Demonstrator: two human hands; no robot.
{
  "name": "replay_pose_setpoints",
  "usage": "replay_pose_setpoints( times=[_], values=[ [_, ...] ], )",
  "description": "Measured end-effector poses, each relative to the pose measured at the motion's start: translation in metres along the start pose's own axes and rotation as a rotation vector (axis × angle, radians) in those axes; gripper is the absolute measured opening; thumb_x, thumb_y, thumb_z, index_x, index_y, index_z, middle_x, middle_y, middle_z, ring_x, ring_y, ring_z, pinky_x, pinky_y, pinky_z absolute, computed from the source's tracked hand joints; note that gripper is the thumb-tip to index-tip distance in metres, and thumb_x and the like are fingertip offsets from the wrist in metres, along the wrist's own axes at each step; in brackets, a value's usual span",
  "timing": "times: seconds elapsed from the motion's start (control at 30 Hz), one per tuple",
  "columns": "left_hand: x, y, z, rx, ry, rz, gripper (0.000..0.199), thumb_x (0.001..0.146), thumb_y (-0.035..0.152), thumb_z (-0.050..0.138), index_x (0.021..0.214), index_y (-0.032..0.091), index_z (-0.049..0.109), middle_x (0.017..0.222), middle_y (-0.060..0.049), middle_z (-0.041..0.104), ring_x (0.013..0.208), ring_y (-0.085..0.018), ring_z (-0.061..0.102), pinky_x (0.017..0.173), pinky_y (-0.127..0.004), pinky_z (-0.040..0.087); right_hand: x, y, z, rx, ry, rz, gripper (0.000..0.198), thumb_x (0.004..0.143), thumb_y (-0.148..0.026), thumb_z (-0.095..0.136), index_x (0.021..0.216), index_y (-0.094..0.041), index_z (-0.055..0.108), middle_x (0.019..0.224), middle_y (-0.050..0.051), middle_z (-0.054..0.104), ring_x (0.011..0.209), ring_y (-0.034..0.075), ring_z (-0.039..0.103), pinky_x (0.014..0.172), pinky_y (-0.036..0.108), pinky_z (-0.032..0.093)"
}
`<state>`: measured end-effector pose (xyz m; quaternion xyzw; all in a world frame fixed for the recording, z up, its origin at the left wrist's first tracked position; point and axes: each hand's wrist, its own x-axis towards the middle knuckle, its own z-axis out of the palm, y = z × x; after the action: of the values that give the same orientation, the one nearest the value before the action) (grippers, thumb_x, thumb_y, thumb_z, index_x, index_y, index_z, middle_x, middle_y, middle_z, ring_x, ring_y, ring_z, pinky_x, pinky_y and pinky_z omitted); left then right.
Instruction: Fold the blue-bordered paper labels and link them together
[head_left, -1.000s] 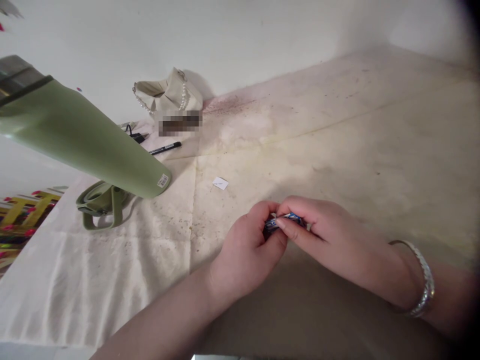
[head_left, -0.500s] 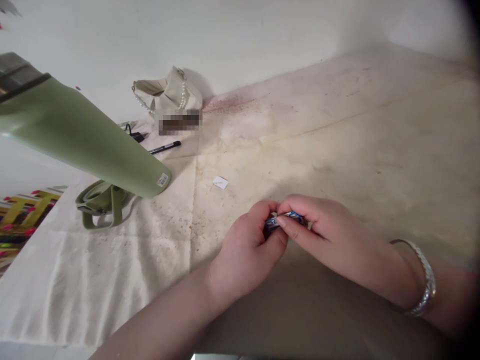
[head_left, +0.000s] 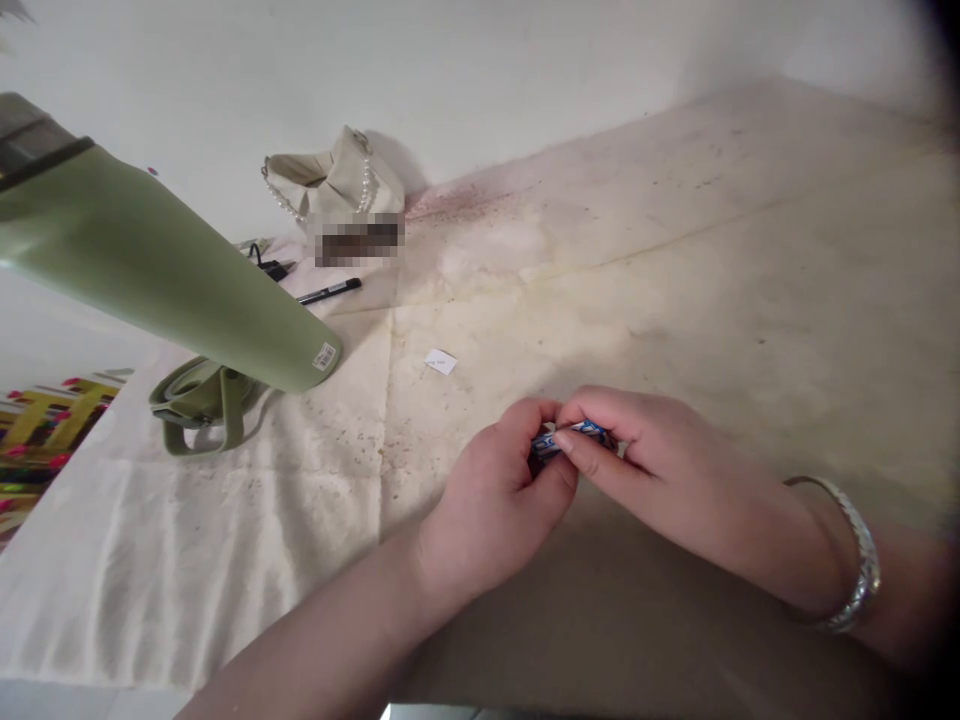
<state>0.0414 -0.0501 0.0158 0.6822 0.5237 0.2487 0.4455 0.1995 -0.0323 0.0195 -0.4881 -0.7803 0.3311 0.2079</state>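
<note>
A small blue-and-white printed packet (head_left: 592, 430) sits between my two hands, above the near edge of the cloth. Fingers and thumb of my left hand (head_left: 499, 490) are closed around its left end. My right hand (head_left: 667, 465) pinches the right part, its thumb lying across the top. Most of the packet is hidden by the fingers, so I cannot tell its exact kind. Beyond my left hand a small white paper slip (head_left: 440, 361) with faint writing lies on the cloth.
A tall green tumbler (head_left: 202, 270) stands at the left, near a green lid with a strap (head_left: 199, 405). Behind it are a black pen (head_left: 330, 291) and a cream handbag (head_left: 337, 185) with a pearl chain. A stained pale tablecloth (head_left: 675, 280) covers the table up to the wall.
Both hands keep their grip on the packet and have hardly moved. The view has shifted very slightly.
</note>
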Motion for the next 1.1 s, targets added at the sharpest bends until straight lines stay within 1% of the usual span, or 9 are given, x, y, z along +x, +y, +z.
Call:
replay_pose_setpoints(
  times=[0.2, 0.33, 0.7, 1.1],
  values=[
    [0.0001, -0.0002, 0.0011, 0.005, 0.002, -0.005, 0.02, 0.084, 0.021, 0.05, 0.104, 0.021, 0.054, 0.086, 0.001, 0.062, 0.082, -0.014, 0.059, 0.072, -0.027, 0.046, -0.0001, -0.0003, 0.0001, 0.011, -0.008, -0.002, 0.015, 0.088, -0.027, 0.045, 0.08, -0.023, 0.058, 0.07, -0.005, 0.062, 0.06, 0.009, 0.053, 0.053, 0.024, 0.038],
    [0.0002, 0.0003, 0.0009, 0.01, 0.007, -0.003, 0.021, 0.083, 0.02, 0.05, 0.104, 0.02, 0.054, 0.089, 0.001, 0.063, 0.083, -0.014, 0.059, 0.073, -0.028, 0.046, -0.0008, 0.0004, 0.0004, 0.019, -0.021, -0.006, 0.015, 0.088, -0.025, 0.045, 0.081, -0.024, 0.058, 0.073, -0.005, 0.063, 0.062, 0.009, 0.054, 0.055, 0.024, 0.039],
    [-0.0006, 0.0009, 0.0008, 0.056, -0.005, -0.017, 0.021, 0.083, 0.021, 0.049, 0.104, 0.021, 0.053, 0.091, 0.0, 0.064, 0.083, -0.015, 0.059, 0.073, -0.029, 0.047, -0.0006, -0.0002, 0.0008, 0.035, -0.063, -0.015, 0.016, 0.089, -0.024, 0.044, 0.082, -0.023, 0.058, 0.076, -0.003, 0.063, 0.067, 0.011, 0.056, 0.058, 0.025, 0.04],
    [-0.0004, 0.0002, 0.0007, 0.063, -0.001, -0.022, 0.022, 0.083, 0.021, 0.05, 0.105, 0.023, 0.053, 0.093, 0.001, 0.065, 0.083, -0.015, 0.059, 0.072, -0.029, 0.047, -0.0012, -0.0009, -0.0004, 0.018, -0.059, -0.005, 0.015, 0.089, -0.025, 0.044, 0.081, -0.023, 0.057, 0.074, -0.004, 0.062, 0.064, 0.01, 0.054, 0.056, 0.025, 0.039]
  ],
)
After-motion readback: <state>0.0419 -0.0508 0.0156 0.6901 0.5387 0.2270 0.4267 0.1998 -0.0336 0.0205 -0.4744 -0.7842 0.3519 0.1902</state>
